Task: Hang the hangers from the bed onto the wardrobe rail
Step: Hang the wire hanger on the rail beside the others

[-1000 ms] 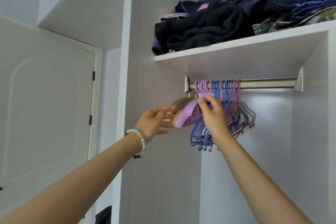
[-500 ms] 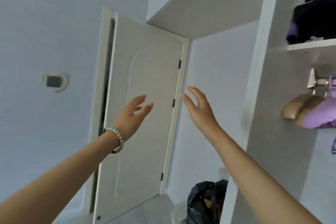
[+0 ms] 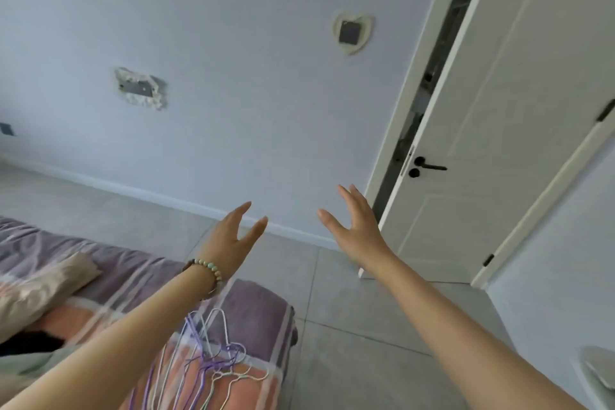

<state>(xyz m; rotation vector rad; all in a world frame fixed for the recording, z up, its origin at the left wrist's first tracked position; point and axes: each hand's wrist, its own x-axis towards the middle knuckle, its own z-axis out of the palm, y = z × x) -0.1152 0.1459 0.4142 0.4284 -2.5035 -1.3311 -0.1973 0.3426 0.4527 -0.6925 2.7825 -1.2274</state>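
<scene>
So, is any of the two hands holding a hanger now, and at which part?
No. The left hand and the right hand are both open and empty in the air; the hangers lie on the bed.

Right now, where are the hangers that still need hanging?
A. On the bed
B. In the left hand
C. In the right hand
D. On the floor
A: the hangers lie on the bed, and the left hand and right hand are open.

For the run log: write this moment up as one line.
left hand open, empty | right hand open, empty | hangers on bed | wardrobe rail out of view
</scene>
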